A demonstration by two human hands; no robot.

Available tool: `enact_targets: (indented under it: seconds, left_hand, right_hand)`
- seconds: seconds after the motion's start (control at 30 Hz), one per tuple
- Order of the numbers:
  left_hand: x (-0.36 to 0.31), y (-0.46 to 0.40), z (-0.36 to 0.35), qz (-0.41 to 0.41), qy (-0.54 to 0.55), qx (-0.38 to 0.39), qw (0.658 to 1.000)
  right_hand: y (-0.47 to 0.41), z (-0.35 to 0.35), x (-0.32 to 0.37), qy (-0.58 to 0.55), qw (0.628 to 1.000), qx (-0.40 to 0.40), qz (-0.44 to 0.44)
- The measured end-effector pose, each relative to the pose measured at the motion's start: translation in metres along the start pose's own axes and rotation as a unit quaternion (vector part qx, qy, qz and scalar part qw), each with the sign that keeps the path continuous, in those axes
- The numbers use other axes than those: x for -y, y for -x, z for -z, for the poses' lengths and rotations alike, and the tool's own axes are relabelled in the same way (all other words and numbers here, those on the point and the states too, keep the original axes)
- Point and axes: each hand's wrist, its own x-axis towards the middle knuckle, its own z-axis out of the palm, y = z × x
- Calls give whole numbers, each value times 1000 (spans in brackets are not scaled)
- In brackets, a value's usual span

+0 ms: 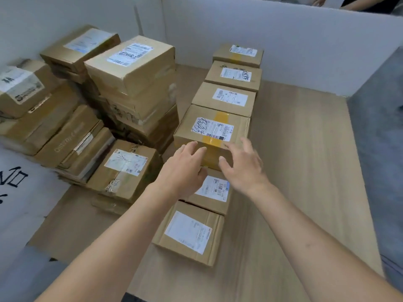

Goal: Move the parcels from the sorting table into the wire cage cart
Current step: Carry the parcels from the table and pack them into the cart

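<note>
A row of several brown cardboard parcels with white labels runs down the middle of the wooden table (pixel 305 171). The tallest one, a parcel with yellow tape and handwriting on its label (pixel 212 129), stands mid-row. My left hand (pixel 185 168) and my right hand (pixel 242 166) hover side by side at this parcel's near face, fingers spread and relaxed, holding nothing. Under my hands lies a flat parcel (pixel 214 192), partly hidden. The nearest parcel (pixel 189 232) lies flat below my forearms. No wire cage cart is in view.
A tall pile of stacked parcels (pixel 135 83) and several leaning boxes (pixel 72 138) crowd the left side. White partition walls (pixel 283 51) close the back. A grey padded surface (pixel 379 149) borders the right. Another person's arm (pixel 353 4) shows at top right.
</note>
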Motion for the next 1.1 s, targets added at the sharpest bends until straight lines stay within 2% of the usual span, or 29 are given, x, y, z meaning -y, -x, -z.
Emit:
enact_targets:
  seconds: [0.2, 0.43, 0.57, 0.7, 0.83, 0.93, 1.03, 1.1]
  left_hand:
    - [5, -42, -11, 11, -13, 9, 1000]
    - [12, -55, -35, 21, -57, -32, 998]
    - [17, -47, -43, 74, -60, -71, 993]
    - [21, -34, -49, 133, -16, -92, 987]
    - [15, -25, -49, 204, 63, -72, 974]
    - [10, -24, -47, 249, 137, -36, 958]
    - [8, -22, -50, 250, 218, -1, 943]
    - [8, -17, -54, 254, 262, 4, 931]
  right_hand:
    - [-40, -7, -11, -20, 999, 0, -43]
    - [-54, -9, -9, -79, 993, 10, -90]
    - [-35, -16, 4, -76, 993, 6, -95]
    - [-25, -28, 12, -64, 996, -6, -69]
    - [-54, -35, -3, 53, 995, -80, -43]
    - [-73, -37, -19, 44, 998, -33, -36]
    - [-68, -38, -24, 26, 998, -42, -23]
    - [-58, -37, -23, -6, 999, -20, -29]
